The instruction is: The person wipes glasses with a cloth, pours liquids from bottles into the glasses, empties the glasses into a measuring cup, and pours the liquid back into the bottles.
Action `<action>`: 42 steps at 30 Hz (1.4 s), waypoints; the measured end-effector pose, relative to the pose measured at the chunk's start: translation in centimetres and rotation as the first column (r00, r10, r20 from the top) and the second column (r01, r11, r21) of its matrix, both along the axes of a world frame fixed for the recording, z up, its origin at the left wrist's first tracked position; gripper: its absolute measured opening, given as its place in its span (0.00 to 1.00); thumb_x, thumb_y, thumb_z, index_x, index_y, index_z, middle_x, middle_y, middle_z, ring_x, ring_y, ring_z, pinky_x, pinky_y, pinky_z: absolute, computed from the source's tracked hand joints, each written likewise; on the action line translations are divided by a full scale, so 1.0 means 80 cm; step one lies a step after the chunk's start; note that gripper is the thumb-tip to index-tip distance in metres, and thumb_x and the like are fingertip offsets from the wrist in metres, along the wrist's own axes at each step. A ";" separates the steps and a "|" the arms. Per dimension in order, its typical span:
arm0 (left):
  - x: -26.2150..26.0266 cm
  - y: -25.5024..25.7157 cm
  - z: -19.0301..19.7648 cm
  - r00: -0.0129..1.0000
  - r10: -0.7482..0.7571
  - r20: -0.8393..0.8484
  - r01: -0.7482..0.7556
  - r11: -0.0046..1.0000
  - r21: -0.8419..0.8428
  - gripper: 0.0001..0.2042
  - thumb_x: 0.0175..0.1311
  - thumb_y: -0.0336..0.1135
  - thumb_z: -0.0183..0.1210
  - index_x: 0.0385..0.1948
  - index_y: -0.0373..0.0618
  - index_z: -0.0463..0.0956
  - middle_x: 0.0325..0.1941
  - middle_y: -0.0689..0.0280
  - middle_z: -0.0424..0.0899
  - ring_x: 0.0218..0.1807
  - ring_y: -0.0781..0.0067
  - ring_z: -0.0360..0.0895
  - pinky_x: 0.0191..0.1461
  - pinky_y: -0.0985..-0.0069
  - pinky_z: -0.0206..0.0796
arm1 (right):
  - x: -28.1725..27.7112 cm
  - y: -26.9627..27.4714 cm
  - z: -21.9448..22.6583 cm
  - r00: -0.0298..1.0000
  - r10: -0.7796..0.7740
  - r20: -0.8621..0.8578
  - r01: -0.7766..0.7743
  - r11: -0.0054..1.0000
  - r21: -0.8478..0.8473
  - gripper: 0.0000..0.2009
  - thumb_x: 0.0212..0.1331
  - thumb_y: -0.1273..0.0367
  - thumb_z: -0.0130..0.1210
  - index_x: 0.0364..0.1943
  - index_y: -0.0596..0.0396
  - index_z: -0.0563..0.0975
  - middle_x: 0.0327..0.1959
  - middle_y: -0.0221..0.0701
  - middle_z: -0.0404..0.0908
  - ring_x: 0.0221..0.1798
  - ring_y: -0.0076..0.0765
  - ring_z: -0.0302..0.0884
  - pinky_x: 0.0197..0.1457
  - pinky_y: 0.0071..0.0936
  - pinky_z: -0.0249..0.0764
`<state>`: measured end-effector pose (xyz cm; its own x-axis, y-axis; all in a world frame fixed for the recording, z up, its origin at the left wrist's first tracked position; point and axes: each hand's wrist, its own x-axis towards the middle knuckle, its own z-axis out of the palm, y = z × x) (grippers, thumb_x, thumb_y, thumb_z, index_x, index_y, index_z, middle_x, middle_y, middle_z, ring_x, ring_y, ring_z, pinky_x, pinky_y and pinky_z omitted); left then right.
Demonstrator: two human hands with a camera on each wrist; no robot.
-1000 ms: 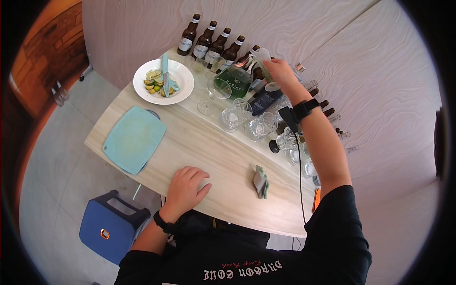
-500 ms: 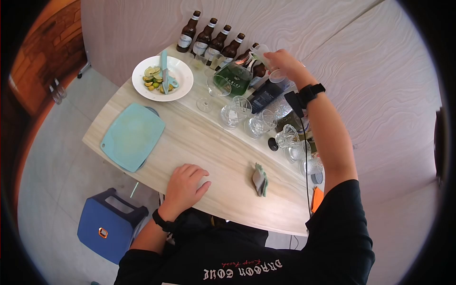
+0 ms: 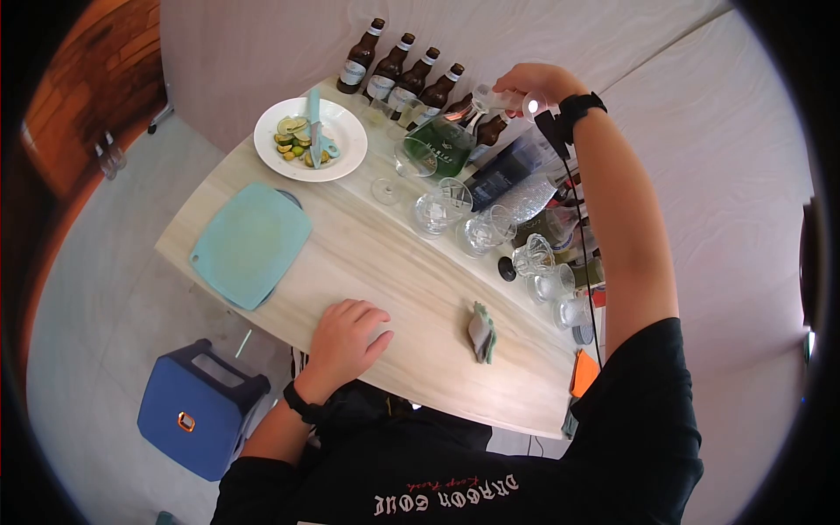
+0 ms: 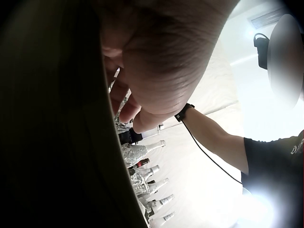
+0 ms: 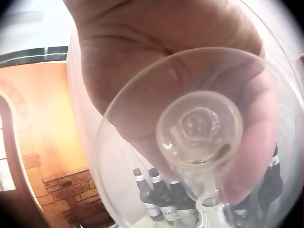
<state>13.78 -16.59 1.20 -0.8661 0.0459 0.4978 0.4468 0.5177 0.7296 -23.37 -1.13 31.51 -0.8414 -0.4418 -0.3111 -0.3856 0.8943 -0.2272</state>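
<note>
My right hand (image 3: 541, 82) grips a clear cup flared at both ends (image 3: 506, 101), like a jigger, held sideways by the neck of a wide bottle of green liquid (image 3: 442, 146). In the right wrist view the wide rim of this cup (image 5: 110, 121) faces the camera, a smaller ring shows inside it, and the bottle's mouth (image 5: 209, 203) appears just below. Curled fingers (image 5: 249, 142) show behind the clear wall. My left hand (image 3: 350, 339) rests at the table's front edge, fingers loosely bent, holding nothing. Beside the green bottle stands a stemmed glass (image 3: 385, 188).
Brown beer bottles (image 3: 354, 68) line the back. A white plate (image 3: 350, 162) holds cut limes and a knife (image 3: 315, 131). Nearby lie a turquoise cutting board (image 3: 249, 245) and a folded cloth (image 3: 481, 332). Several glasses (image 3: 437, 214) and a dark bottle (image 3: 512, 171) crowd the right side.
My right hand has moved up and outward, and the clear cup has turned from upright-leaning to nearly sideways beside the bottle neck. My left hand stays at the front edge.
</note>
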 end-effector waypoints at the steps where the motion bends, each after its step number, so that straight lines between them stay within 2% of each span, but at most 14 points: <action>1: -0.001 -0.001 0.000 1.000 -0.003 -0.005 0.003 1.000 0.012 0.08 0.54 0.33 0.66 0.35 0.46 0.79 0.37 0.63 0.82 0.45 0.56 0.77 0.50 0.62 0.67 | 0.001 -0.009 0.001 0.988 -0.155 0.025 0.154 0.988 0.029 0.18 0.63 0.60 0.54 0.36 0.65 0.80 0.29 0.36 0.84 0.29 0.30 0.83 0.29 0.26 0.77; 2: -0.001 -0.001 0.000 1.000 -0.003 -0.006 0.003 1.000 0.010 0.08 0.54 0.33 0.66 0.35 0.46 0.79 0.37 0.63 0.82 0.45 0.56 0.77 0.50 0.62 0.67 | -0.002 -0.014 0.003 0.951 -0.307 0.045 0.304 0.951 0.062 0.17 0.63 0.60 0.54 0.36 0.65 0.80 0.29 0.37 0.84 0.29 0.31 0.83 0.28 0.27 0.77; 9: -0.002 -0.002 0.001 0.999 -0.028 0.021 0.027 0.999 0.017 0.08 0.54 0.33 0.66 0.35 0.45 0.79 0.36 0.63 0.82 0.44 0.56 0.78 0.49 0.62 0.67 | -0.028 -0.017 -0.002 0.941 -0.327 0.086 0.321 0.944 0.077 0.16 0.62 0.60 0.53 0.33 0.61 0.81 0.26 0.36 0.83 0.25 0.31 0.80 0.26 0.29 0.75; 15: -0.002 -0.003 0.001 0.999 -0.040 0.027 0.039 0.999 0.034 0.08 0.54 0.33 0.66 0.35 0.45 0.79 0.36 0.63 0.82 0.43 0.57 0.77 0.48 0.62 0.66 | -0.027 -0.030 0.008 0.981 -0.188 0.054 0.162 0.934 0.320 0.17 0.61 0.56 0.48 0.31 0.55 0.82 0.23 0.33 0.83 0.24 0.30 0.77 0.28 0.36 0.68; 18: -0.003 -0.004 0.001 0.999 -0.046 0.027 0.044 0.998 0.042 0.08 0.54 0.33 0.66 0.34 0.45 0.79 0.36 0.63 0.82 0.43 0.57 0.77 0.48 0.62 0.66 | -0.029 -0.034 0.009 0.981 -0.191 0.047 0.154 0.897 0.415 0.18 0.60 0.55 0.46 0.32 0.53 0.82 0.24 0.33 0.84 0.28 0.30 0.77 0.34 0.40 0.69; 20: -0.003 -0.004 0.001 0.999 -0.046 0.025 0.045 0.998 0.045 0.08 0.54 0.33 0.66 0.34 0.45 0.79 0.36 0.63 0.82 0.42 0.57 0.77 0.48 0.63 0.66 | -0.031 -0.036 0.008 0.966 -0.258 0.017 0.225 0.869 0.440 0.20 0.60 0.55 0.45 0.33 0.54 0.83 0.26 0.33 0.84 0.34 0.33 0.78 0.44 0.48 0.70; 21: -0.003 -0.004 0.001 0.999 -0.046 0.025 0.045 0.998 0.045 0.08 0.55 0.33 0.66 0.34 0.45 0.79 0.35 0.63 0.82 0.42 0.57 0.77 0.47 0.63 0.66 | -0.032 -0.036 0.008 0.966 -0.258 0.016 0.225 0.869 0.441 0.20 0.60 0.55 0.45 0.33 0.54 0.83 0.26 0.33 0.84 0.34 0.33 0.78 0.44 0.48 0.70; 23: -0.002 -0.004 0.001 0.999 -0.044 0.025 0.043 0.998 0.047 0.08 0.55 0.33 0.66 0.34 0.45 0.79 0.35 0.63 0.82 0.42 0.57 0.77 0.47 0.63 0.66 | -0.037 -0.036 0.007 0.972 -0.234 0.023 0.196 0.860 0.470 0.21 0.60 0.54 0.44 0.33 0.55 0.83 0.28 0.33 0.85 0.40 0.36 0.78 0.53 0.56 0.68; 26: -0.002 -0.005 0.002 0.999 -0.042 0.026 0.041 0.998 0.054 0.08 0.54 0.33 0.66 0.34 0.45 0.79 0.35 0.63 0.82 0.42 0.57 0.77 0.47 0.63 0.66 | -0.043 -0.032 0.002 0.962 -0.272 -0.005 0.249 0.876 0.413 0.22 0.60 0.53 0.44 0.33 0.56 0.83 0.29 0.34 0.85 0.42 0.38 0.77 0.55 0.57 0.68; 30: -0.002 -0.005 0.002 0.999 -0.047 0.028 0.045 0.997 0.059 0.08 0.54 0.33 0.66 0.34 0.44 0.79 0.35 0.63 0.82 0.42 0.57 0.77 0.47 0.63 0.66 | -0.042 -0.034 0.001 0.958 -0.286 -0.025 0.268 0.857 0.439 0.22 0.60 0.53 0.44 0.32 0.57 0.83 0.29 0.34 0.85 0.42 0.38 0.77 0.52 0.57 0.68; 32: -0.002 -0.005 0.001 0.999 -0.047 0.028 0.045 0.997 0.058 0.08 0.54 0.33 0.66 0.34 0.44 0.79 0.35 0.63 0.82 0.42 0.57 0.77 0.47 0.63 0.66 | -0.035 -0.030 0.000 0.943 -0.326 -0.064 0.330 0.900 0.285 0.22 0.60 0.53 0.45 0.32 0.57 0.83 0.29 0.34 0.85 0.41 0.37 0.77 0.49 0.56 0.69; 35: -0.002 -0.005 0.000 0.998 -0.043 0.044 0.041 0.998 0.047 0.08 0.56 0.35 0.65 0.34 0.46 0.79 0.36 0.66 0.82 0.43 0.60 0.78 0.48 0.63 0.66 | -0.032 -0.033 0.001 0.950 -0.310 -0.044 0.306 0.890 0.338 0.21 0.60 0.53 0.45 0.31 0.56 0.82 0.28 0.33 0.85 0.39 0.36 0.76 0.46 0.53 0.69; 38: -0.003 -0.006 0.001 0.998 -0.045 0.035 0.043 0.997 0.068 0.08 0.54 0.32 0.66 0.34 0.44 0.79 0.35 0.63 0.82 0.41 0.56 0.77 0.46 0.63 0.67 | -0.036 -0.034 0.002 0.960 -0.268 -0.079 0.278 0.887 0.368 0.21 0.59 0.53 0.46 0.31 0.56 0.82 0.27 0.33 0.84 0.37 0.35 0.76 0.44 0.51 0.68; 42: -0.003 -0.005 0.002 0.999 -0.046 0.023 0.044 0.996 0.081 0.08 0.54 0.32 0.66 0.34 0.44 0.79 0.35 0.62 0.82 0.41 0.56 0.77 0.46 0.62 0.67 | -0.030 -0.030 0.004 0.958 -0.279 -0.066 0.285 0.902 0.324 0.20 0.59 0.54 0.46 0.31 0.55 0.82 0.26 0.33 0.84 0.36 0.34 0.75 0.43 0.50 0.68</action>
<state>13.55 -17.03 1.35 -0.8761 0.0460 0.4800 0.4498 0.4364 0.7792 -25.74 -3.55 31.81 -0.9224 -0.0611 -0.3813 -0.1074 0.9891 0.1012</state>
